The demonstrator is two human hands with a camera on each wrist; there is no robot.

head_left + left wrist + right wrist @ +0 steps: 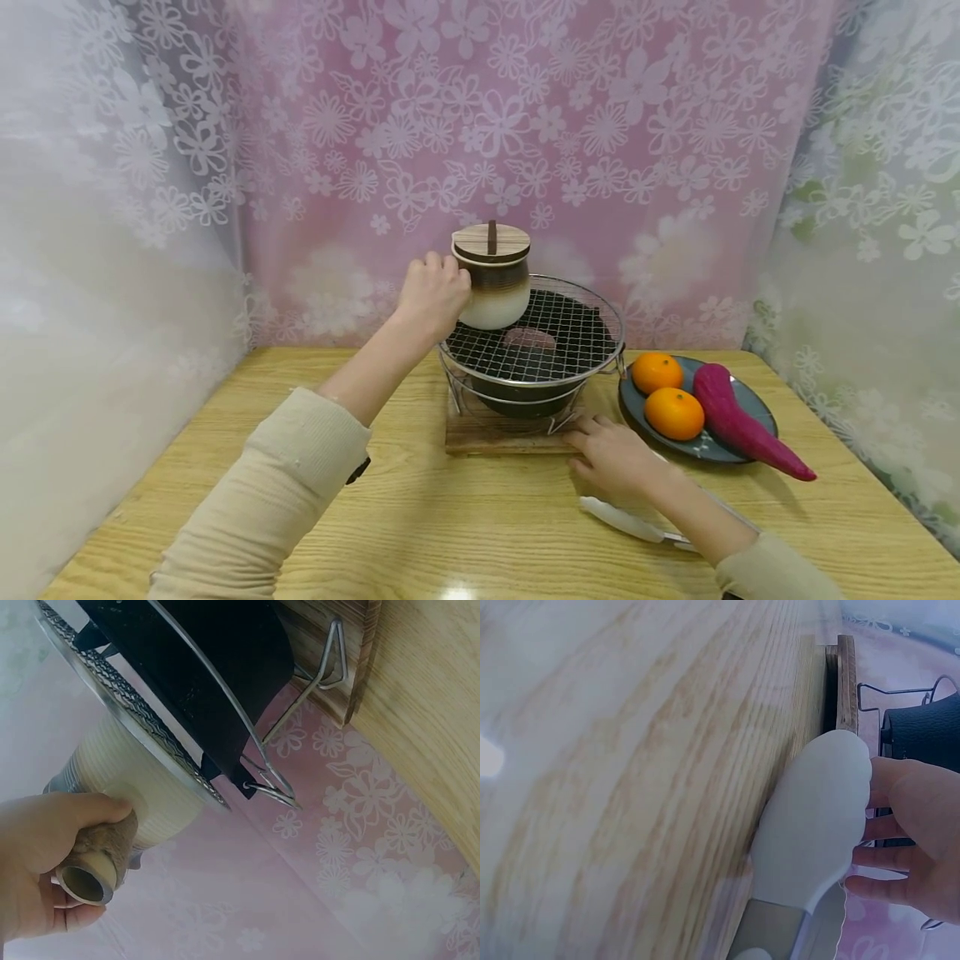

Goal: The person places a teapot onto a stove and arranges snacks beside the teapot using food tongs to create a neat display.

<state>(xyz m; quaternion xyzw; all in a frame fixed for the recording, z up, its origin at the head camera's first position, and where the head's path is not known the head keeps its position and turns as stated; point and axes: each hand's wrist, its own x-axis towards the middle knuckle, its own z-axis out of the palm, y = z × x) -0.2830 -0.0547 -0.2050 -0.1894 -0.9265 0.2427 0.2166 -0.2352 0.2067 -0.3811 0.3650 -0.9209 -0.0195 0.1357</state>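
My left hand (435, 292) grips the hollow side handle (88, 879) of a brown-and-cream ceramic teapot (495, 304) with a wooden lid (506, 240). In the left wrist view the thumb lies along the handle and the fingers curl beneath it. The teapot is at the left part of the round wire mesh (570, 333) of a black tabletop grill (517, 396). My right hand (618, 454), fingers loosely extended, is at the front right corner of the grill's wooden board (502, 442). White-tipped tongs (622, 521) lie on the table just below that hand.
To the right, a dark plate (701, 450) bears two oranges (675, 414) and a purple sweet potato (731, 408) whose tip juts past the rim. A reddish lump (530, 339) shows at the mesh. Floral curtains (495, 125) enclose the wooden table (405, 517) on three sides.
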